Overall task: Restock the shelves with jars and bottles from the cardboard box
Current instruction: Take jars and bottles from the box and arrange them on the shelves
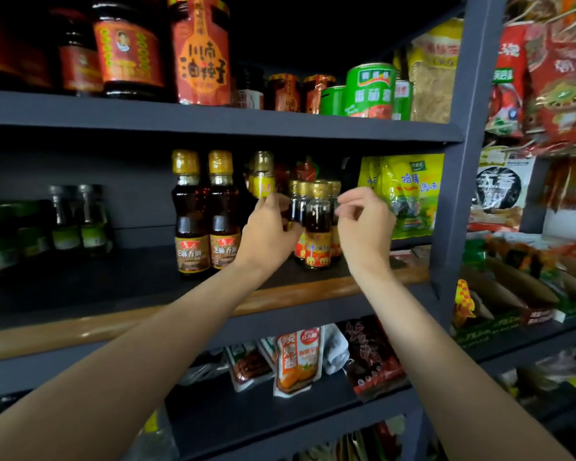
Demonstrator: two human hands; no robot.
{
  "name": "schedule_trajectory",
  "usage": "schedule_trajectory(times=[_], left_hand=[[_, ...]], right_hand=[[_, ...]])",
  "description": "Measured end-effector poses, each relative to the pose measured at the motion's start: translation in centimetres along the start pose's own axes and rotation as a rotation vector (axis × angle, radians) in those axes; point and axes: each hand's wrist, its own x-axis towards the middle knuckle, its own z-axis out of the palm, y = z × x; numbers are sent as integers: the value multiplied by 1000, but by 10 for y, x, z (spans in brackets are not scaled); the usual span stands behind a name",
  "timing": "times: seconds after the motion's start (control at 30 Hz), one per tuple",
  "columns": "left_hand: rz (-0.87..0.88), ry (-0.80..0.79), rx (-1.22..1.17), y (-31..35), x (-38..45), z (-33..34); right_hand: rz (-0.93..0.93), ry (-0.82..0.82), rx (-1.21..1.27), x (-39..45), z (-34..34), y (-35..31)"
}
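Left hand (266, 234) hides the small bottle (295, 211) it grips; right hand (363, 224) loosely curled, empty

Both hands (267, 227) (363, 224) at small gold-capped bottles (317, 224)

Green cans (369, 91) stand above the hands, yellow snack bags (409, 191) just right of them, and orange and dark red pouches (298, 361) lie below.
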Motion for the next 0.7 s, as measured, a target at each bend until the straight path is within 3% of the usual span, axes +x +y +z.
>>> schedule_trajectory(times=[0.1,0.2,0.37,0.53,0.7], left_hand=[[112,193,-90,0,-22,-31],[240,343,-86,-22,-57,-85],[223,530,122,-90,-147,-218],[-35,728,366,-159,-288,-382],[-536,896,585,-241,-485,-536]], right_hand=[[-203,55,206,-36,22,-39],[-295,0,371,-70,53,-86],[-491,-181,683,-173,122,-206],[-576,-478,1002,-336,177,-359],[-694,-958,1053,-540,212,-494]])
